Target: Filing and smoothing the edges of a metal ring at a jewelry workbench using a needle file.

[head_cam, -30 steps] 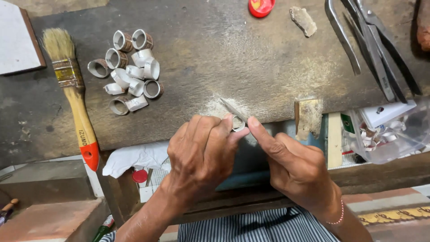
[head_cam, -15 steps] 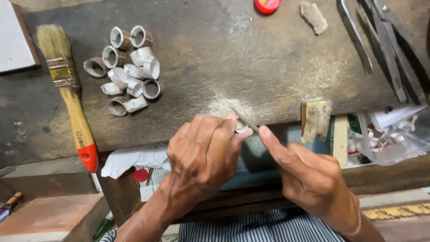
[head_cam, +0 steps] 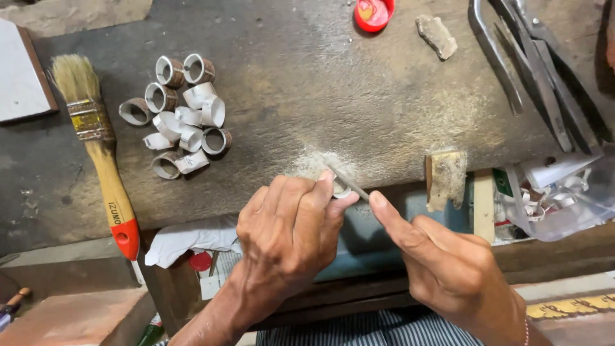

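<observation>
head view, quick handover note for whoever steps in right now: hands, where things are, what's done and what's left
Left hand: pinches a small metal ring at the bench edge.
Right hand: holds a thin file laid on the ring.
Filing dust lies by the ring, so filing is under way.
Pile of rings sits up left, beside the paintbrush; which are done cannot be told.
Shears lie at the upper right.
Left: the held ring is not set down.

Your desk [head_cam: 307, 83] is a dark, worn slab, scuffed and dusted with pale filings near the front edge. Under it you've got a wooden frame and reddish floor [head_cam: 77, 320] at the lower left, lit evenly.
</observation>
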